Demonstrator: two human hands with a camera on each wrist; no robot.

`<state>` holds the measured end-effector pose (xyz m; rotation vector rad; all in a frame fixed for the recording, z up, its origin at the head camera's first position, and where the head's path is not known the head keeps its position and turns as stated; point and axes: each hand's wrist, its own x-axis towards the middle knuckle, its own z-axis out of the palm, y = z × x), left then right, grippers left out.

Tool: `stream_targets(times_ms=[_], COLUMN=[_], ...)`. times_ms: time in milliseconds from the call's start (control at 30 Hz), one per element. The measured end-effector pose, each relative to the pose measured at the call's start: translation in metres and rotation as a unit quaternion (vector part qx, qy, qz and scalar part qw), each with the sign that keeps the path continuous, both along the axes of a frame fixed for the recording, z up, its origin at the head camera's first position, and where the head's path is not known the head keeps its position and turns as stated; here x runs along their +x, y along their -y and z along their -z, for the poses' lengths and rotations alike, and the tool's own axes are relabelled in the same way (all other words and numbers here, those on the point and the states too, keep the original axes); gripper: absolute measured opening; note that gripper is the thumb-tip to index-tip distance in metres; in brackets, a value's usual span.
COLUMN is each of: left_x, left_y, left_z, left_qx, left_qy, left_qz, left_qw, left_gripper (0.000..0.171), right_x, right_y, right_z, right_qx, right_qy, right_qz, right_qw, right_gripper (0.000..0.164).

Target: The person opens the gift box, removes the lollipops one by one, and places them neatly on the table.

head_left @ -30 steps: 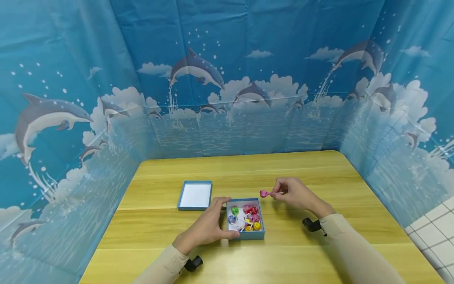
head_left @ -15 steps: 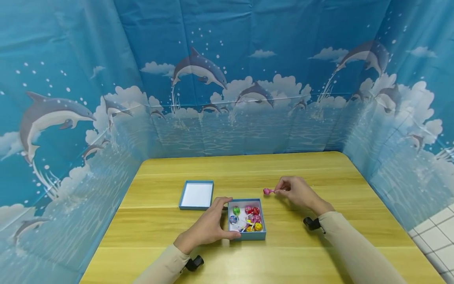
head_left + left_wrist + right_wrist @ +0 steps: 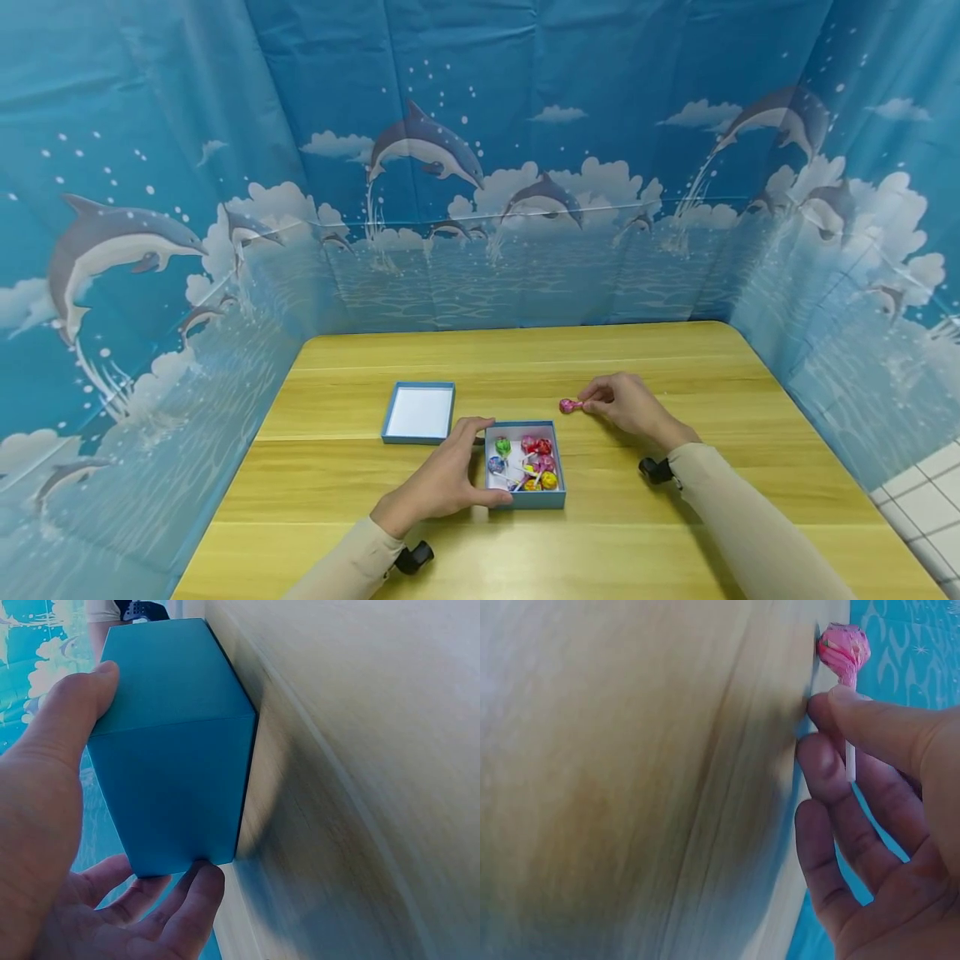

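My left hand (image 3: 438, 483) holds a blue square box (image 3: 527, 501) by its left part, thumb at the near side and fingers at the far side. The left wrist view shows the thumb and fingers spanning the box's plain blue sides (image 3: 176, 795). Inside the box lie several lollipops in green, blue, red, pink and yellow wrappers, some overlapping. Right of the box's far corner, my right hand (image 3: 633, 410) pinches a pink-wrapped lollipop (image 3: 570, 406) by its white stick, between thumb and index finger. Its round head (image 3: 844, 646) points away from the hand, close over the table.
The box's shallow blue lid (image 3: 421, 412), white inside, lies upturned on the wooden table (image 3: 360, 358) behind my left hand. A blue dolphin-print curtain (image 3: 480, 275) encloses the table's back and sides. White floor tiles (image 3: 926, 492) show at the right.
My right hand and the pink lollipop have shifted only slightly, and less of the stick shows behind the fingers. The left hand keeps its hold on the box; the head view has swung a little left.
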<state>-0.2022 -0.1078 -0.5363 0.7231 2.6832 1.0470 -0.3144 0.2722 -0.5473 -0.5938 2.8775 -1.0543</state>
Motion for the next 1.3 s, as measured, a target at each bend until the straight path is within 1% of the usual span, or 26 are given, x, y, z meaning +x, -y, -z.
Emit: stream_targets(times_ms=[233, 567, 833, 967, 1067, 1233, 1300], left_x=[0.000, 0.001, 0.000, 0.000, 0.000, -0.001, -0.002], left_y=[0.000, -0.001, -0.001, -0.001, -0.001, -0.003, -0.004], left_z=[0.001, 0.002, 0.002, 0.003, 0.002, 0.000, -0.001], left_qx=[-0.002, -0.002, -0.005, -0.005, -0.007, -0.015, -0.017], left_qy=[-0.003, -0.002, -0.002, -0.001, 0.003, 0.005, 0.005], left_qz=[-0.002, -0.002, -0.003, -0.002, -0.001, 0.002, 0.004], left_qw=[1.0000, 1.0000, 1.0000, 1.0000, 1.0000, 0.9999, 0.9998], left_gripper=[0.119, 0.118, 0.119, 0.120, 0.121, 0.124, 0.125], right_x=[0.000, 0.002, 0.001, 0.004, 0.008, 0.015, 0.017], right_y=[0.001, 0.002, 0.002, 0.003, 0.004, 0.009, 0.012], right_z=[0.000, -0.002, -0.002, -0.002, -0.004, -0.011, -0.015], right_qx=[0.020, 0.016, 0.024, 0.032, 0.036, 0.042, 0.046], right_qy=[0.004, 0.011, 0.015, 0.001, -0.021, -0.063, -0.072], right_qz=[0.008, 0.009, 0.021, 0.020, 0.018, 0.013, 0.011], right_qw=[1.000, 1.000, 0.999, 0.999, 0.999, 0.997, 0.996], right_gripper=[0.007, 0.005, 0.008, 0.011, 0.013, 0.014, 0.014])
